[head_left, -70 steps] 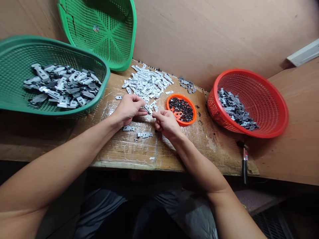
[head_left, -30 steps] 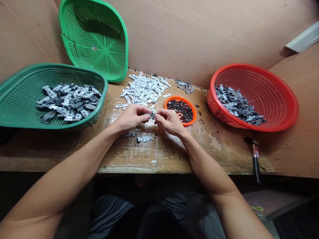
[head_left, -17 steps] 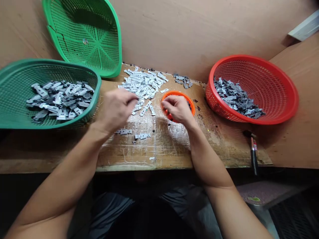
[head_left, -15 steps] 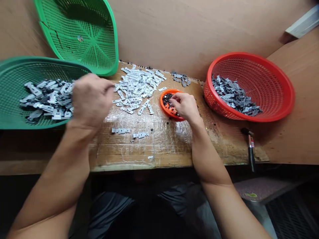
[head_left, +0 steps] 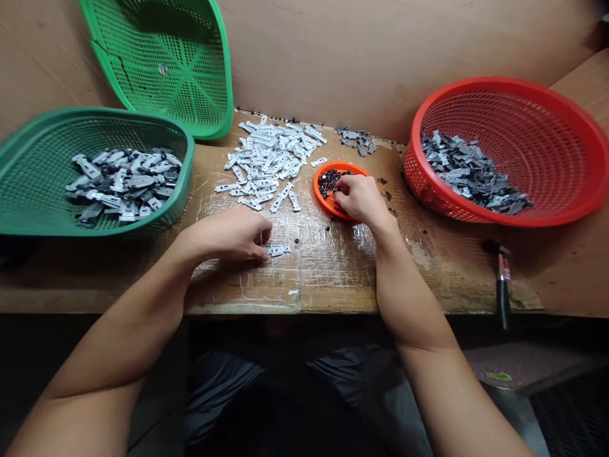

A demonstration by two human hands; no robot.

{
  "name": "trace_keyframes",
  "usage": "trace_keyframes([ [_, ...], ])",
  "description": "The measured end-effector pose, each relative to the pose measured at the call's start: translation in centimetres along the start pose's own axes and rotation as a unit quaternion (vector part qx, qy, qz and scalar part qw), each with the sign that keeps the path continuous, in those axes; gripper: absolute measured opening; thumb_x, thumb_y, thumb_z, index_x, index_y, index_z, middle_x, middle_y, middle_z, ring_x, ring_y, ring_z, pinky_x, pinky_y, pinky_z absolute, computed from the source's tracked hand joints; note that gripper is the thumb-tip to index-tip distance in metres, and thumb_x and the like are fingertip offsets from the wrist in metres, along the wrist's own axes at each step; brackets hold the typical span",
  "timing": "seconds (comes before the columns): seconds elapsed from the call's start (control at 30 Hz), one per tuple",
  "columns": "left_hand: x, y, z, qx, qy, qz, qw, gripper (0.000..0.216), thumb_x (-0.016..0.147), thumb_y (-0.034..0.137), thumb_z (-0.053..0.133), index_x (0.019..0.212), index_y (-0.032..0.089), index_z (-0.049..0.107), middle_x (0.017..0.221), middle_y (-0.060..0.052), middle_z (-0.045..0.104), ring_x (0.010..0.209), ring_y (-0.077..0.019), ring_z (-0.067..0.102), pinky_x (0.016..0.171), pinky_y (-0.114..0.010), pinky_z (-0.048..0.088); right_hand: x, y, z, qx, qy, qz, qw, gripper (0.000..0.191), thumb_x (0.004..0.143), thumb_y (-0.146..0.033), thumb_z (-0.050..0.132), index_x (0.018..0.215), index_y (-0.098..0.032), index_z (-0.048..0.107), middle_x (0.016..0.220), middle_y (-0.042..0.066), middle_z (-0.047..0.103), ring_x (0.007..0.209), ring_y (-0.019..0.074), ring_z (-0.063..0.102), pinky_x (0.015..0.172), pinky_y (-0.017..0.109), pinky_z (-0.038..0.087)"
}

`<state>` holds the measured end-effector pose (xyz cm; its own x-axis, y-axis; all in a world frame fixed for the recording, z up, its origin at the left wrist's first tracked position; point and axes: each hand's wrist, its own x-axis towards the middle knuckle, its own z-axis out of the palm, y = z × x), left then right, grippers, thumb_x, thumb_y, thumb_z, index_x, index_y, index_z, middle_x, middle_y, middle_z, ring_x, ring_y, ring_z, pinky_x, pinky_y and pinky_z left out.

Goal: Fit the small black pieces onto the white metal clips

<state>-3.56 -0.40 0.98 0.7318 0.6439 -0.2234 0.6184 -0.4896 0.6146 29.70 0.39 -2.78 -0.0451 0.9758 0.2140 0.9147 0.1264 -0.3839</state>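
Observation:
My left hand [head_left: 233,235] rests low on the wooden bench, fingers curled down onto a small grey metal piece [head_left: 278,250] lying near the front edge. My right hand [head_left: 360,197] reaches into a small orange dish [head_left: 320,191] of tiny black parts, fingertips pinched among them; what they hold is hidden. A heap of light grey flat metal pieces [head_left: 273,155] lies behind both hands.
A green basket [head_left: 28,212] with grey assembled pieces sits at the left; an empty green basket [head_left: 166,63] leans against the wall. A red basket [head_left: 561,209] with dark grey pieces stands at the right. A black-handled tool [head_left: 502,285] lies at the bench's right front.
My hands were together on one piece; the left swung out over the green basket and came back down to a piece at the front. The right moved into the orange dish.

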Motion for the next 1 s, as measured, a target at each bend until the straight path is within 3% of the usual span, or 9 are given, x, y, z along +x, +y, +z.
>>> trace_keyframes([
  [0.13,0.4,0.5,0.7,0.037,0.003,0.005,0.999,0.018,0.069,0.025,0.083,0.061,0.027,0.067,0.057,0.0,0.061,0.054,-0.0191,0.048,0.058,-0.032,0.028,-0.2,0.2,-0.6,0.039,-0.001,0.007,0.999,0.015,0.081,-0.01,0.068,0.088,-0.021,0.077,0.076,0.004,0.072,0.077,0.0218,0.065,0.082,0.041,0.053],
  [0.33,1.2,0.4,0.2,-0.103,0.039,-0.015,0.994,0.016,0.075,0.03,0.081,0.063,0.025,0.072,0.058,0.001,0.062,0.054,-0.0163,0.05,0.058,-0.031,0.034,-0.2,0.3,-1.4,0.08,-0.008,0.027,0.996,0.011,0.086,-0.019,0.077,0.076,-0.018,0.077,0.065,0.002,0.067,0.067,0.0183,0.062,0.077,0.041,0.054],
  [0.5,1.6,0.1,0.3,-0.261,0.151,-0.039,0.953,0.023,0.07,0.027,0.084,0.057,0.023,0.065,0.062,-0.003,0.066,0.058,-0.0163,0.06,0.056,-0.029,0.042,-0.5,-0.1,-1.9,0.157,-0.037,0.027,0.987,0.008,0.086,-0.019,0.074,0.078,-0.018,0.077,0.069,0.002,0.07,0.066,0.0168,0.063,0.07,0.037,0.052],
  [0.6,1.7,0.0,0.4,-0.34,0.173,-0.043,0.923,0.024,0.07,0.02,0.084,0.059,0.023,0.063,0.067,-0.007,0.071,0.064,-0.0194,0.07,0.059,-0.03,0.052,-0.6,-0.5,-2.0,0.202,-0.068,0.025,0.977,0.01,0.085,-0.017,0.07,0.081,-0.018,0.079,0.071,0.002,0.073,0.066,0.0166,0.064,0.068,0.036,0.052],
  [0.7,2.0,-0.5,0.7,-0.361,0.18,-0.046,0.914,0.022,0.071,0.018,0.084,0.063,0.022,0.064,0.07,-0.009,0.074,0.065,-0.0206,0.073,0.06,-0.032,0.057,-0.9,-1.2,-2.3,0.252,-0.07,0.043,0.964,0.006,0.082,-0.016,0.073,0.081,-0.018,0.078,0.072,0.003,0.074,0.066,0.0168,0.066,0.068,0.036,0.055],
  [0.8,2.2,-1.2,0.9,-0.331,0.169,-0.044,0.928,0.018,0.071,0.021,0.084,0.066,0.022,0.068,0.07,-0.008,0.075,0.062,-0.0197,0.072,0.056,-0.029,0.055,-1.5,-2.6,-2.8,0.329,-0.089,0.046,0.939,0.004,0.083,-0.022,0.077,0.081,-0.019,0.077,0.073,0.003,0.073,0.064,0.0164,0.067,0.065,0.034,0.055],
  [1.0,2.1,-1.2,0.7,-0.273,0.102,-0.051,0.955,0.016,0.074,0.025,0.084,0.072,0.021,0.068,0.071,-0.006,0.078,0.063,-0.0185,0.074,0.057,-0.027,0.052,-2.5,-6.3,-2.3,0.372,-0.255,-0.039,0.891,0.021,0.085,-0.037,0.087,0.081,-0.019,0.077,0.068,0.0,0.066,0.06,0.0121,0.054,0.056,0.029,0.043],
])
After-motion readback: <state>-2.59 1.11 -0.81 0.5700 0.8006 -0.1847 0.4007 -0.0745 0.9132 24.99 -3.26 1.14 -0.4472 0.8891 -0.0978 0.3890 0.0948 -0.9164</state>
